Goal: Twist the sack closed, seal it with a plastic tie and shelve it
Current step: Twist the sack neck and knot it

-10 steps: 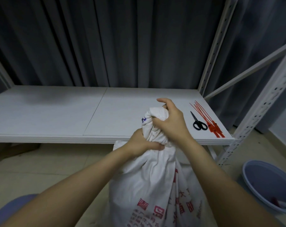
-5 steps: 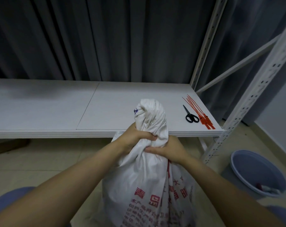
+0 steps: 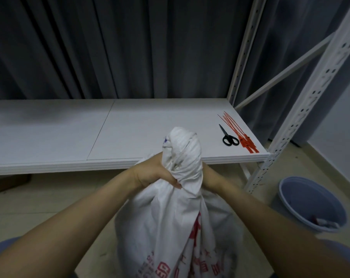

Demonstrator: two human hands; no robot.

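White woven sack [image 3: 176, 221] with red printing is standing on the floor in front of me, its gathered neck rising just above the front edge of the shelf [image 3: 130, 133]. I am clenching my left hand [image 3: 152, 173] around the neck from the left, fingers wrapped across the twisted fabric, so the bunched top is sticking up above my fist. My right hand [image 3: 207, 175] is pressing against the same neck from the right, mostly hidden behind the cloth; it seems to be gripping the sack too, though I cannot see the fingers clearly. Both forearms are reaching in from the bottom corners of the view.

On the shelf board, near its right end, red plastic ties [image 3: 238, 133] are lying in a loose bundle, and black scissors [image 3: 228, 137] are lying just beside them on the left, handles toward me. Both are well apart from my hands. A white perforated upright [image 3: 310, 101] is framing the shelf on the right, dark curtains [image 3: 130, 47] are hanging behind it, and a blue bin [image 3: 290, 199] is sitting on the floor to the right of the sack.
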